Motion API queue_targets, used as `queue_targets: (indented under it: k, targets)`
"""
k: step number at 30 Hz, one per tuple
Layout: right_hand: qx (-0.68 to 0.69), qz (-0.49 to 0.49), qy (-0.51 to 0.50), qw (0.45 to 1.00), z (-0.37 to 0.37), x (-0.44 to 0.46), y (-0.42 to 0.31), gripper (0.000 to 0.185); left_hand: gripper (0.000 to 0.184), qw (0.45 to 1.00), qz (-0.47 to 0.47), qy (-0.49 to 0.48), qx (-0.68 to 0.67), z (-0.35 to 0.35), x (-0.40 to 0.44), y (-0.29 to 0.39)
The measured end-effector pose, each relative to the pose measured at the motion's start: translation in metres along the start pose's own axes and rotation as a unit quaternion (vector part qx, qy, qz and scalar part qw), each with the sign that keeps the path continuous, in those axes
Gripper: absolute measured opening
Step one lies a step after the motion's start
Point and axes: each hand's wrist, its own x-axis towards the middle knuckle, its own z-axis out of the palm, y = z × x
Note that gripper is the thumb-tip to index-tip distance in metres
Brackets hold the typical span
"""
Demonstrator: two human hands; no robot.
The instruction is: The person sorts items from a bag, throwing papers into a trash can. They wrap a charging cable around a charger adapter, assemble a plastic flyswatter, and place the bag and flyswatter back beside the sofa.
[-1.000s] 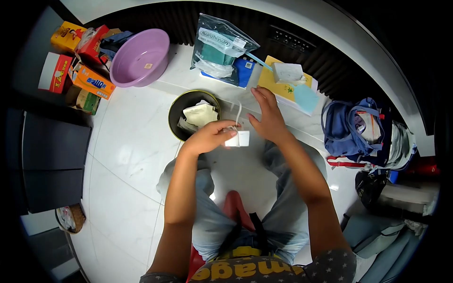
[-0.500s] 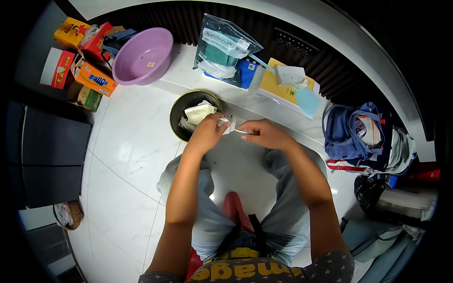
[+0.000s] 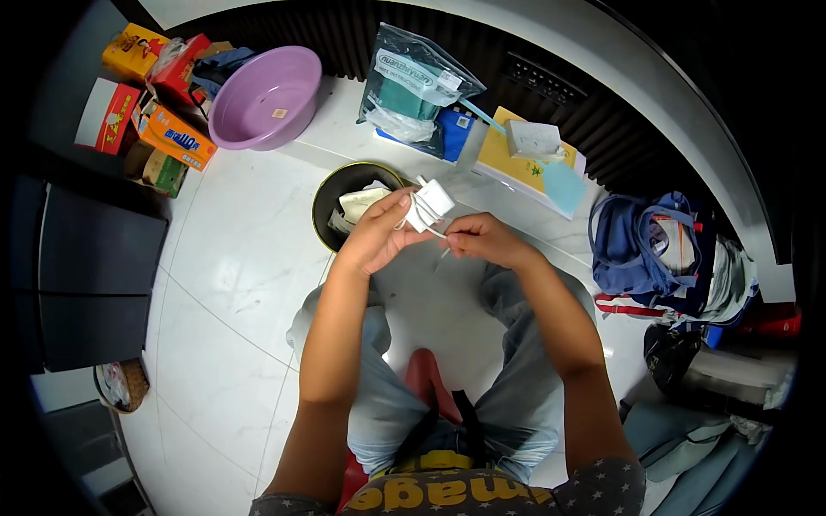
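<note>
A white charger [image 3: 436,197] with its cable wound around it sits in my left hand [image 3: 379,238], fingers closed about it. My right hand [image 3: 483,240] pinches the white cable [image 3: 437,232] just beside the charger, and a short end hangs below those fingers. Behind my left hand, a round bin [image 3: 320,206] with a yellow-edged rim stands on the floor. Crumpled pale paper [image 3: 361,202] lies inside it, partly hidden by my left hand.
A purple basin [image 3: 258,107], a clear zip bag [image 3: 413,86] and a yellow box [image 3: 516,168] rest on the ledge ahead. Blue bags [image 3: 641,241] are on the right. Cartons [image 3: 176,138] pile up at far left, above a wicker basket [image 3: 133,384].
My left hand has turned, bringing the charger with its wound cable into plain view. My right hand stays close by, still pinching the cable.
</note>
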Motion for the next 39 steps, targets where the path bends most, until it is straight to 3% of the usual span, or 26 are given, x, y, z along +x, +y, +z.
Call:
queue_targets:
  k: [2, 3, 5, 8, 10, 12, 14, 16, 19, 23, 25, 28, 30, 32, 34, 36, 38, 39]
  targets:
    - [0.001, -0.006, -0.043, 0.999, -0.004, 0.002, 0.008, 0.02, 0.042, 0.999, -0.012, 0.0, -0.041, -0.003, 0.001, -0.007]
    - [0.001, -0.006, -0.045, 0.999, -0.004, 0.001, 0.006, 0.02, 0.042, 0.999, -0.019, -0.033, 0.008, -0.005, -0.002, -0.006]
    - [-0.185, 0.007, -0.027, 0.982, -0.002, -0.002, 0.001, 0.02, 0.039, 0.994, -0.04, -0.075, 0.072, -0.003, -0.002, -0.004]
    - [-0.253, 0.032, -0.021, 0.967, -0.003, -0.001, 0.009, 0.023, 0.034, 0.969, -0.069, -0.12, 0.203, 0.001, 0.0, -0.008]
    - [-0.249, 0.038, -0.021, 0.967, -0.007, 0.003, 0.022, 0.024, 0.029, 0.93, -0.083, -0.122, 0.336, 0.002, 0.002, -0.013]
    - [-0.268, 0.008, -0.049, 0.962, -0.007, 0.005, 0.026, 0.02, 0.028, 0.923, -0.112, -0.096, 0.357, 0.002, 0.002, -0.013]
    - [-0.253, 0.028, -0.063, 0.965, -0.003, 0.002, 0.016, 0.019, 0.029, 0.866, -0.117, -0.213, 0.437, 0.005, 0.001, -0.008]
    - [-0.236, 0.049, -0.076, 0.968, 0.003, 0.001, 0.013, 0.018, 0.035, 0.868, -0.064, -0.237, 0.431, 0.003, 0.002, -0.017]
    - [-0.262, -0.017, -0.085, 0.961, 0.006, 0.006, 0.025, 0.017, 0.053, 0.808, -0.137, -0.166, 0.549, 0.01, -0.001, -0.019]
    - [-0.264, -0.009, -0.012, 0.964, 0.004, 0.008, 0.033, 0.018, 0.052, 0.797, -0.134, -0.089, 0.583, 0.004, -0.003, -0.033]
    - [-0.229, 0.021, 0.001, 0.973, 0.003, 0.01, 0.032, 0.019, 0.046, 0.739, -0.049, -0.081, 0.667, -0.008, -0.001, -0.043]
    - [-0.21, 0.013, 0.045, 0.977, 0.003, 0.012, 0.032, 0.019, 0.04, 0.702, -0.051, -0.008, 0.71, -0.015, -0.001, -0.047]
    - [-0.166, -0.068, 0.087, 0.98, 0.003, 0.015, 0.035, 0.019, 0.043, 0.709, -0.04, 0.038, 0.703, -0.011, -0.002, -0.039]
    - [-0.103, -0.054, 0.118, 0.986, 0.003, 0.013, 0.027, 0.018, 0.045, 0.714, -0.028, 0.083, 0.695, -0.009, 0.002, -0.033]
    - [-0.037, -0.04, 0.149, 0.987, 0.007, 0.01, 0.013, 0.018, 0.048, 0.783, 0.009, 0.206, 0.587, -0.011, 0.006, -0.03]
    - [0.087, -0.06, 0.166, 0.981, 0.01, 0.008, 0.006, 0.019, 0.047, 0.789, 0.043, 0.229, 0.568, -0.014, 0.011, -0.03]
    - [0.107, -0.064, 0.155, 0.98, 0.018, 0.009, 0.003, 0.019, 0.036, 0.797, 0.161, 0.284, 0.509, -0.022, 0.018, -0.04]
    - [0.128, -0.067, 0.145, 0.979, 0.02, 0.009, 0.004, 0.018, 0.035, 0.862, 0.098, 0.278, 0.412, -0.017, 0.018, -0.037]
